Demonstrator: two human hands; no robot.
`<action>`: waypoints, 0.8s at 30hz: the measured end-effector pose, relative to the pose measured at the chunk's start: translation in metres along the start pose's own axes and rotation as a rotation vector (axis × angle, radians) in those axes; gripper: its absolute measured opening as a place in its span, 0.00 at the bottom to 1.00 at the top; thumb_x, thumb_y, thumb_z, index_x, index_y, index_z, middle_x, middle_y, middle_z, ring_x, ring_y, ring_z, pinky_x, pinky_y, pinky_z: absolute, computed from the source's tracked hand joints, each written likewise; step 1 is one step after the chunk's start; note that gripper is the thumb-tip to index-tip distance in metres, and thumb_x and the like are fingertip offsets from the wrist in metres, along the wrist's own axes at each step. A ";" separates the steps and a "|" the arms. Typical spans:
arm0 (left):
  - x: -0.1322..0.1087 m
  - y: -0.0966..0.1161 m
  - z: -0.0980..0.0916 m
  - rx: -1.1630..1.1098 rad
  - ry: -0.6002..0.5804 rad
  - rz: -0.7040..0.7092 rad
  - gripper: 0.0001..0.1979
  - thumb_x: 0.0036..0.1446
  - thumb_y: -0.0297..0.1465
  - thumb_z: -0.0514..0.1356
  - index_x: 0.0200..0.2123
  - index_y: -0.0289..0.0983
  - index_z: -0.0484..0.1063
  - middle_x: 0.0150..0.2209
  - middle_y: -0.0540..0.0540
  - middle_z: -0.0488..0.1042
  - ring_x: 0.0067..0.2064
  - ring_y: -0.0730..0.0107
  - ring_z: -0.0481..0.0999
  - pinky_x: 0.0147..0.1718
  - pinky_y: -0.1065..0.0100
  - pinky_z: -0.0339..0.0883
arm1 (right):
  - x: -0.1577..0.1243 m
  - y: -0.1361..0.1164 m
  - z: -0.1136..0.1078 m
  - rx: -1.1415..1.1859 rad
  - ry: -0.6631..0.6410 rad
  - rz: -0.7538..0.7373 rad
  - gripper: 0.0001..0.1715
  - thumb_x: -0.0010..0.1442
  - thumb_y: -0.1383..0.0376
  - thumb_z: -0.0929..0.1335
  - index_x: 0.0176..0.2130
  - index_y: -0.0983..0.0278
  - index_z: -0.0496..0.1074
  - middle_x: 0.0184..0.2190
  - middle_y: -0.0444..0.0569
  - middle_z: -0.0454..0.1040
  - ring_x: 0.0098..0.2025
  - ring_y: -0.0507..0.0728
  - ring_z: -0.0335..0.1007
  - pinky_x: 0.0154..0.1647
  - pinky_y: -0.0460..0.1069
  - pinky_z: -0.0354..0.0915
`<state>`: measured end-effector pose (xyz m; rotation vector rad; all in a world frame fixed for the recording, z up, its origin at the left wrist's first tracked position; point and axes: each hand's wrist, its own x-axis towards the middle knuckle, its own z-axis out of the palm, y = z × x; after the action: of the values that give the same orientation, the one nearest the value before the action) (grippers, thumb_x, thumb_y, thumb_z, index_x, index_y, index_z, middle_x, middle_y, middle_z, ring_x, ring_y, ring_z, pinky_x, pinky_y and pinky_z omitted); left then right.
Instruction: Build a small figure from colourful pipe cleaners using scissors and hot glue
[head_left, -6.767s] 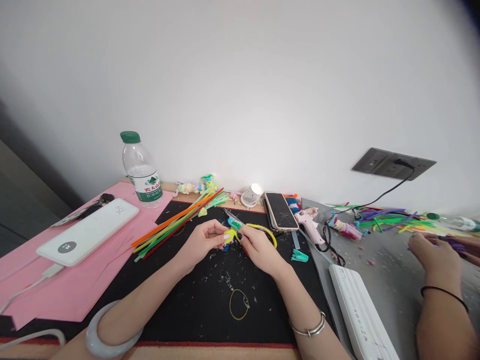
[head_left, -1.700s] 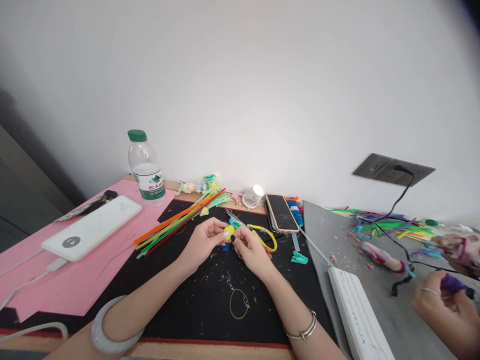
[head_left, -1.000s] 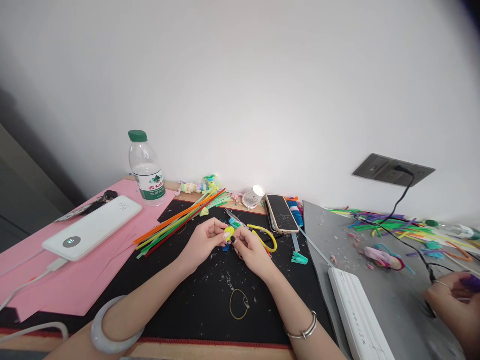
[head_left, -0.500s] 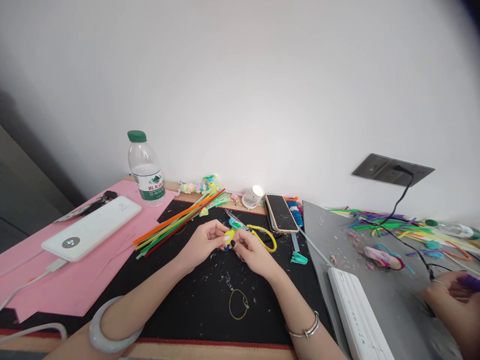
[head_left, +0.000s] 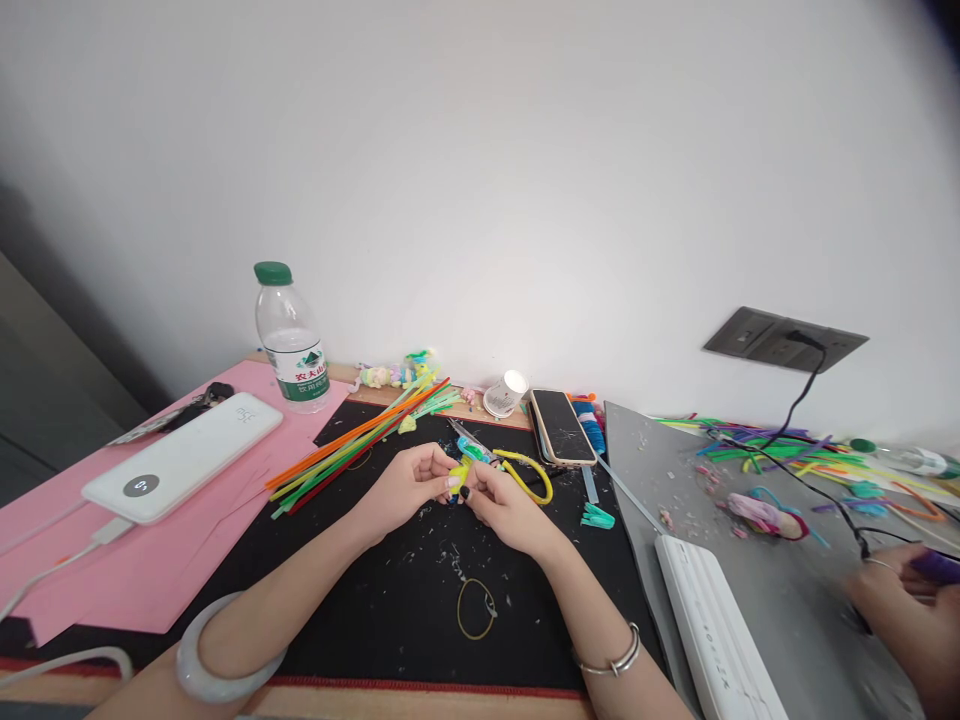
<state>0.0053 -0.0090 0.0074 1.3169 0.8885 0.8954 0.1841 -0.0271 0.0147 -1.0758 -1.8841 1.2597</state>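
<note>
Over the black mat (head_left: 375, 620), my left hand (head_left: 409, 485) and my right hand (head_left: 499, 505) meet with fingertips closed. Between them they pinch a small fuzzy yellow piece (head_left: 459, 472) with some blue below it, which looks like pipe cleaner work. The fingers cover much of it. Just beyond the fingertips lie scissors (head_left: 466, 434), with a turquoise piece (head_left: 474, 450) by the blades and a yellow loop (head_left: 544, 485) to the right. A thin rubber band (head_left: 476, 610) lies nearer on the mat.
Pipe cleaners (head_left: 360, 440) lie left of my hands, near a water bottle (head_left: 292, 345) and white power bank (head_left: 184, 458). A phone (head_left: 564, 428), paper cup (head_left: 506, 393) and teal clip (head_left: 598, 516) sit to the right. Beyond a white power strip (head_left: 716, 625), another person's hand (head_left: 904, 600) holds something purple.
My fingers have shifted slightly around the yellow piece, with the right fingertips closer to the left ones. The other person's hand at the right moved a little.
</note>
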 end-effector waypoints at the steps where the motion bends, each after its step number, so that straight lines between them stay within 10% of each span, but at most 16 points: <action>1: 0.000 0.001 0.000 -0.001 -0.003 0.000 0.13 0.48 0.36 0.66 0.32 0.35 0.69 0.28 0.48 0.74 0.29 0.72 0.72 0.32 0.67 0.67 | 0.000 -0.001 0.000 -0.003 0.004 -0.004 0.07 0.61 0.68 0.61 0.30 0.62 0.61 0.21 0.38 0.58 0.22 0.49 0.52 0.25 0.45 0.52; 24: 0.003 -0.007 -0.001 -0.158 0.159 0.008 0.14 0.49 0.37 0.67 0.35 0.36 0.70 0.32 0.49 0.75 0.32 0.72 0.73 0.35 0.67 0.68 | 0.008 0.007 0.011 -0.143 0.270 -0.080 0.08 0.61 0.65 0.61 0.29 0.62 0.62 0.21 0.40 0.60 0.23 0.51 0.54 0.25 0.46 0.52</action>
<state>0.0060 -0.0063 -0.0001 1.1255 0.9165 1.0659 0.1735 -0.0234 0.0047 -1.1685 -1.8093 0.8965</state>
